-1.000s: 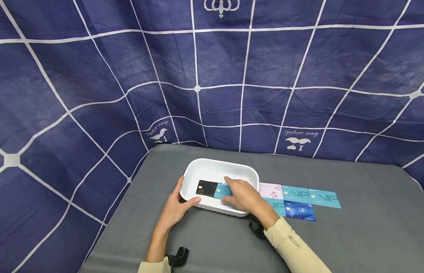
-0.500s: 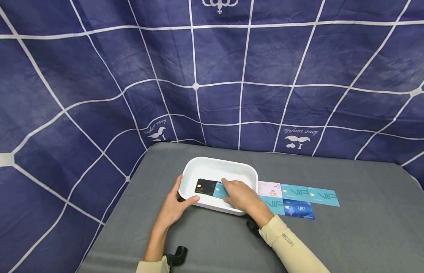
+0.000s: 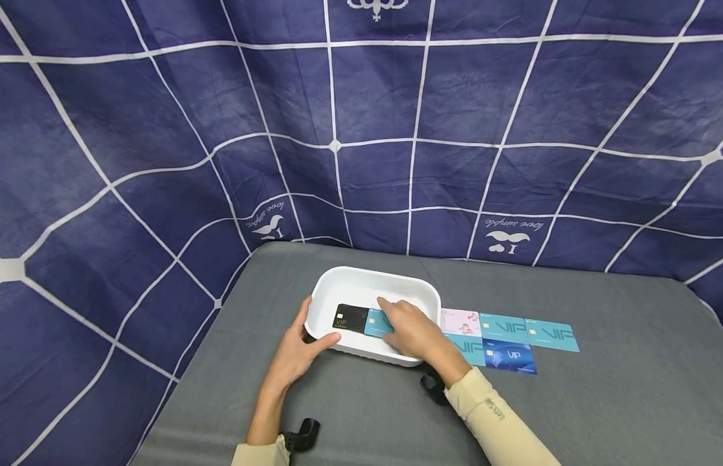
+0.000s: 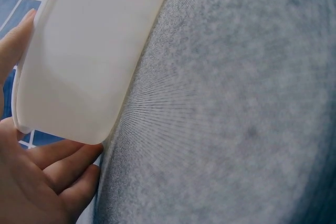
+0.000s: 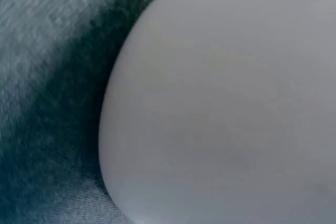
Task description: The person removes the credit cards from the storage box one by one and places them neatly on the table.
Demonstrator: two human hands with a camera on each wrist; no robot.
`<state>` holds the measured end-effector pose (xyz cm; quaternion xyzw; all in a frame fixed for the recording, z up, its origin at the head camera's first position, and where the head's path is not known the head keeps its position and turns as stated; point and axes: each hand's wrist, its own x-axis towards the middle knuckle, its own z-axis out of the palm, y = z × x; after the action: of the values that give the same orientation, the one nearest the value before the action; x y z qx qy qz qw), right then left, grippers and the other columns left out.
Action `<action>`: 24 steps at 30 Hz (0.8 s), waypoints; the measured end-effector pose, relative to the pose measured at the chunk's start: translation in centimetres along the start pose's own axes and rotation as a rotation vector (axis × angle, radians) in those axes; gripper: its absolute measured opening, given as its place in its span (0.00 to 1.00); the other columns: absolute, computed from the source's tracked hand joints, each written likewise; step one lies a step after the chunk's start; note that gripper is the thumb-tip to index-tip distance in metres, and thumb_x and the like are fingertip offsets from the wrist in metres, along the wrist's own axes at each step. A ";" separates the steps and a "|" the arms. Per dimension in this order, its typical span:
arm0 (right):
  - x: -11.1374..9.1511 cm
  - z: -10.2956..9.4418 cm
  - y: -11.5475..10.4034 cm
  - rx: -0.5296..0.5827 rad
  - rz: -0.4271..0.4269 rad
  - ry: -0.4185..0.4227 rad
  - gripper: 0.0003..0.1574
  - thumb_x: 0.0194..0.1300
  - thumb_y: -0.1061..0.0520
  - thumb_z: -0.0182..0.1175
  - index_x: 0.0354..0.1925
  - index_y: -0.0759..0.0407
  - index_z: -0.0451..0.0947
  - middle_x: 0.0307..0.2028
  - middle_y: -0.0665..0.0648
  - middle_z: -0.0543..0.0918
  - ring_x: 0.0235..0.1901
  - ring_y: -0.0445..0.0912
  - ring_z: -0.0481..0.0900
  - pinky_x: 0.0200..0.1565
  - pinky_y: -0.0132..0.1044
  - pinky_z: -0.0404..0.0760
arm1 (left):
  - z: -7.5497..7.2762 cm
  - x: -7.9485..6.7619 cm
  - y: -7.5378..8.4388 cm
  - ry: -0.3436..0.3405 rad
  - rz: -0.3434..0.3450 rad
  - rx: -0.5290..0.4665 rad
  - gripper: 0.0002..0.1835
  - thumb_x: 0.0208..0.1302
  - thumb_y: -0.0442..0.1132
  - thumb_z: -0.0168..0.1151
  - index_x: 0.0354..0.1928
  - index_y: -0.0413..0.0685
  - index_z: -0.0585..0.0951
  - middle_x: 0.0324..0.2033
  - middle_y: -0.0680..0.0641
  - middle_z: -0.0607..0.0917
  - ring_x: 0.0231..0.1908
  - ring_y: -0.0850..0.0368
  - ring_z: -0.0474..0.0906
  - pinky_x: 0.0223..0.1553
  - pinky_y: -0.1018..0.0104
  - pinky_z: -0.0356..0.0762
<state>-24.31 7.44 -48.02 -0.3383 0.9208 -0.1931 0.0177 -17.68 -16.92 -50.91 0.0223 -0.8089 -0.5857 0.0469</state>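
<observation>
A white plastic tray point(image 3: 349, 285) stands on the grey surface. My left hand point(image 3: 297, 356) grips its left end, thumb along the near rim, fingers round the side. The left wrist view shows the tray's wall point(image 4: 89, 56) close up, with the hand point(image 4: 47, 177) at its corner. Inside the tray, a black VIP card point(image 3: 351, 318) lies beside a teal card point(image 3: 375, 323). Reaching over the near right rim, my right hand point(image 3: 418, 333) covers the teal card's right part, thumb and index finger spread around it. I cannot tell if it pinches the card; the other fingers are hidden.
Right of the tray, several cards lie flat in two rows: a pink card point(image 3: 461, 322), teal VIP cards point(image 3: 552, 335) and a dark blue VIP card point(image 3: 509, 358). A blue curtain with white lines point(image 3: 373, 181) hangs behind the grey surface point(image 3: 629, 388).
The right hand has shifted slightly, its thumb drawing in toward the index finger. Beside the black card, the teal card sits a little straighter. The left hand keeps its hold on the tray.
</observation>
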 end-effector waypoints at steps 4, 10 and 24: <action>-0.1 -0.3 0.1 0.068 0.009 0.034 0.44 0.57 0.56 0.71 0.68 0.65 0.67 0.53 0.60 0.81 0.53 0.55 0.77 0.57 0.48 0.72 | 0.0 0.0 0.0 -0.005 0.005 0.007 0.55 0.56 0.42 0.76 0.78 0.42 0.50 0.72 0.35 0.59 0.70 0.43 0.58 0.67 0.48 0.56; -0.3 -0.3 0.5 0.207 -0.040 0.185 0.44 0.52 0.57 0.71 0.66 0.65 0.70 0.53 0.55 0.83 0.55 0.53 0.78 0.58 0.48 0.72 | 0.0 0.0 -0.1 0.007 0.003 -0.009 0.55 0.55 0.41 0.76 0.77 0.42 0.51 0.71 0.35 0.61 0.69 0.43 0.61 0.66 0.48 0.59; -0.9 -0.5 0.8 0.333 -0.086 0.258 0.36 0.51 0.59 0.74 0.58 0.65 0.78 0.54 0.57 0.82 0.55 0.51 0.78 0.57 0.47 0.73 | -0.1 -0.1 0.0 0.029 0.019 -0.002 0.53 0.54 0.41 0.77 0.77 0.43 0.55 0.67 0.34 0.68 0.65 0.43 0.68 0.61 0.48 0.66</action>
<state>-24.21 8.77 -47.90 -0.3420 0.8556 -0.3850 -0.0530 -17.62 -16.97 -50.85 0.0230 -0.8078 -0.5855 0.0641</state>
